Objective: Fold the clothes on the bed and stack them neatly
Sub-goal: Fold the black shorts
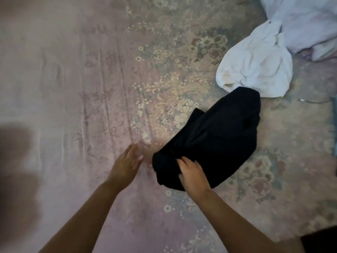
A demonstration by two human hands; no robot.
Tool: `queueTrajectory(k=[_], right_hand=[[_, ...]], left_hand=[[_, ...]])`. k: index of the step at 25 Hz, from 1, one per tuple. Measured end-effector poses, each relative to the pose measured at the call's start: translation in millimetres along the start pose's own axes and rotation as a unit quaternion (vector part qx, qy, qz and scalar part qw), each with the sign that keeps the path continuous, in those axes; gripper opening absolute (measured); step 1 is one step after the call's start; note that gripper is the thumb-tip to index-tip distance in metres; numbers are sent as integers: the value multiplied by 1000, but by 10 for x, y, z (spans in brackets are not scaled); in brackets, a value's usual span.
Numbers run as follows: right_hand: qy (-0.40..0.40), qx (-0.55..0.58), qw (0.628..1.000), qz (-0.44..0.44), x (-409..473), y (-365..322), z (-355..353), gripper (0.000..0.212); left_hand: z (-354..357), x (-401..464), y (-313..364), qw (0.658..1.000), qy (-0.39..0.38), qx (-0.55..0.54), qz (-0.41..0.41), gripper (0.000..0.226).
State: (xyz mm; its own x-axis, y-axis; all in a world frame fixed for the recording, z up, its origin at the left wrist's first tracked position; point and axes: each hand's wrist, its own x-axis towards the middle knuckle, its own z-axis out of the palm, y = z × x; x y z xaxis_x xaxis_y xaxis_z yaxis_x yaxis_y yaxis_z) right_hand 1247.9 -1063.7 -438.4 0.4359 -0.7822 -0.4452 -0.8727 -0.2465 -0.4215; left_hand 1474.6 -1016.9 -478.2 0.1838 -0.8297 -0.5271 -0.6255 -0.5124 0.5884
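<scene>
Head camera, looking down over the bed [73, 70], and we see a black garment [215, 139] bunched up in the lower middle, a touch to the right.

— We do. It is a dark, near-featureless heap; we make out one fold ridge jutting up on its left shoulder and a rounded far end, but we cannot tell what kind of clothing it is.

— And the hands?

— Our right hand [193, 175] sits on the near edge of that black cloth, fingers curled down into the fabric, gripping it. Our left hand [125, 166] is just beside the garment, apart from it, fingers straight and together, palm turned inward, holding nothing. Whether it touches the sheet we cannot tell.

— Beyond the black piece?

— A white garment [255, 68], crumpled and creased, lies up to the right. The far tip of the black one meets its lower edge; we cannot say if they overlap or just touch.

— Further still?

— A pale lilac cloth [306, 21] piled in the top right corner, running into the white one. We cannot tell if it is clothing or bedding.

— And the bed itself?

— A pinkish cover with a faded floral pattern, cream blooms right by the black heap, long wrinkles running down the middle. A soft shadow [16, 161] falls at the left edge.
</scene>
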Motion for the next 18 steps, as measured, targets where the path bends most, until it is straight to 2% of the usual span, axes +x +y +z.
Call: queueTrajectory(k=[3,6,8,9,10,12,13,14,15,16,17,18], right_hand=[[-57,40,996,-58,-216,-585,344,44],[-96,72,989,-84,-402,-750,527,60],[-69,-3,992,-105,-488,-577,544,85],[-61,-83,987,-122,-515,-462,544,98],[-65,-165,975,-135,-528,-353,545,108],[-92,-284,944,-141,-481,-186,548,113],[-95,-313,935,-140,-440,-136,547,107],[-87,-327,930,-142,-399,-107,531,96],[-70,-345,923,-158,-360,-92,517,83],[-52,-366,911,-185,-323,-90,505,70],[-33,-377,901,-210,-297,-99,464,59],[-2,-368,903,-223,-282,-125,388,49]], left_hand=[[-395,-466,-191,987,87,-115,-73,50],[-423,-780,-232,987,68,-134,-50,54],[-314,-911,-245,999,37,-9,30,77],[-219,-959,-295,993,6,90,81,92],[-127,-1000,-359,973,-36,194,123,103],[2,-1030,-490,915,-96,360,152,102],[31,-1007,-543,906,-89,384,156,90],[56,-977,-592,918,-73,355,162,76],[66,-935,-619,945,-47,280,160,65],[28,-902,-594,977,-35,163,130,57],[-41,-878,-529,995,-33,34,84,50],[-131,-871,-462,997,-32,-69,32,44]])
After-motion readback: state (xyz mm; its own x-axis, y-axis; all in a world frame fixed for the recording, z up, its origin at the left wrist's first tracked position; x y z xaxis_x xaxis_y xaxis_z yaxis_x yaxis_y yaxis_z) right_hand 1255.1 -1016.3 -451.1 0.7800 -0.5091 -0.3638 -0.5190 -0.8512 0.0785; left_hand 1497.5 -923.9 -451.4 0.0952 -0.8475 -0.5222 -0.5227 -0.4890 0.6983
